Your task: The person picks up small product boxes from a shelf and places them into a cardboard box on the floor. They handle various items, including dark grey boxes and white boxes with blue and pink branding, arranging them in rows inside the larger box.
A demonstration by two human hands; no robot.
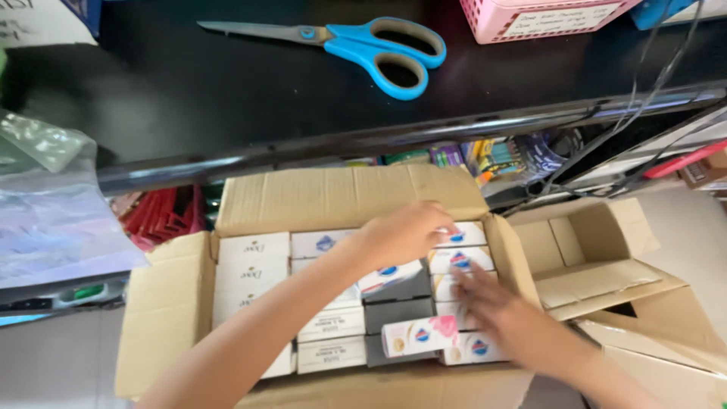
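The left hand (405, 231) reaches into an open cardboard box (163, 310) full of small soap boxes. Its fingers curl down over the far row of white soap boxes w/ blue marks (462, 260). It looks bent around one, but I can't tell if it really grips, since the hand hides what is under it.

The right hand (503, 314) is just near-side of the left hand & blurry. Its fingers are spread flat & open, touching the tops of the white soap boxes on the right side of the box. It holds nothing that I can see.

Right under the left hand, a bit nearer, is a dark gap (397, 310) where grey shows between the packs. Just left of the right hand lies a pink & white soap box (420, 335), on its side, touching the row by the fingers. Further left of both hands are rows of plain white soap boxes (254, 269).

Far past the hands, up on a black table (151, 91), lie blue scissors (363, 47). A pink basket (541, 19) sits at the table's back edge. To the right of the right hand is another open cardboard box (598, 250).
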